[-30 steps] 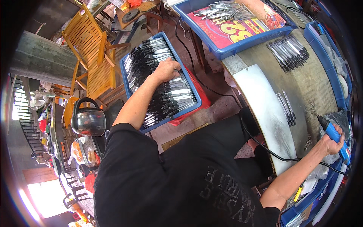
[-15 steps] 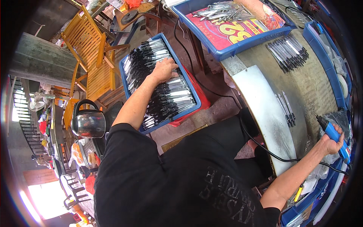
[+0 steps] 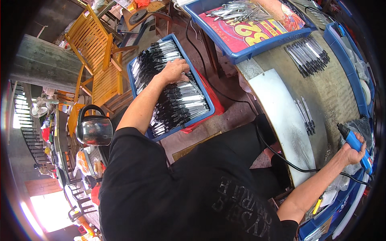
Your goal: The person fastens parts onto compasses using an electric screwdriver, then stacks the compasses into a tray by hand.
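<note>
My left hand [image 3: 175,70] is in a blue tray [image 3: 210,105] filled with rows of silver-and-black pens [image 3: 189,100]. Its fingers curl down around pens in the middle of the tray, and the fingertips are partly hidden. Out at the far right, my right hand [image 3: 354,152] is wrapped round a blue corded electric screwdriver [image 3: 353,140], its black tip pointing up and left. On the worktable, a few pens [image 3: 305,116] lie side by side near a white sheet [image 3: 281,104]. Farther back is a larger row of pens [image 3: 307,56].
At the table's back, another blue tray [image 3: 251,53] holds loose pens on a printed sheet. A black cable [image 3: 263,140] runs across the table edge to the screwdriver. A blue bin [image 3: 349,66] lines the right side. A glass kettle [image 3: 94,130] and wooden chair [image 3: 98,60] stand left.
My left hand has shifted slightly up and back within the tray of pens. My right hand and the screwdriver stay in place.
</note>
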Motion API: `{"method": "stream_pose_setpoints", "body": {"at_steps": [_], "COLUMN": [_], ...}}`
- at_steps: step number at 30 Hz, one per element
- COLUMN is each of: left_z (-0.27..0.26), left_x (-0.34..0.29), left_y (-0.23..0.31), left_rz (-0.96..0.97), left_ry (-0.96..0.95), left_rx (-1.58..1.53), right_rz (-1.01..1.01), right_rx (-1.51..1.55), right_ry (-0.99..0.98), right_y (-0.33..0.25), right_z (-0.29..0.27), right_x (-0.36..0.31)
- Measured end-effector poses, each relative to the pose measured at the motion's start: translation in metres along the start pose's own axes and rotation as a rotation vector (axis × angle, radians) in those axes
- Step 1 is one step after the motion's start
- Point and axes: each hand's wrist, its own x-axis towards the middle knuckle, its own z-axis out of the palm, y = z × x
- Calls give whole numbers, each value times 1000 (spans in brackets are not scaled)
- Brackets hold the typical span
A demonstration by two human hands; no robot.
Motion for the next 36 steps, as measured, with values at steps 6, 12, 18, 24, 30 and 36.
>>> {"method": "stream_pose_setpoints", "body": {"at_steps": [6, 12, 18, 24, 30, 36], "left_z": [-25, -35, -30, -48, -45, -12], "left_x": [-11, -22, -31, -44, -69, -81], "left_y": [1, 12, 11, 15, 11, 19], "left_rz": [189, 132, 142, 153, -101, -184], "left_ry": [-26, -160, -106, -32, 169, 283], "left_rx": [-24, -178, -250, -221, -174, -196], "right_rz": [17, 10, 14, 7, 5, -1], "right_rx": [23, 13, 34, 46, 19, 12], "right_ry": [-31, -24, -24, -15, 39, 29], "right_y": [-2, 0, 1, 0, 1, 0], "right_z": [-7, -12, -16, -14, -8, -3], "right_x": [5, 10, 14, 12, 11, 7]}}
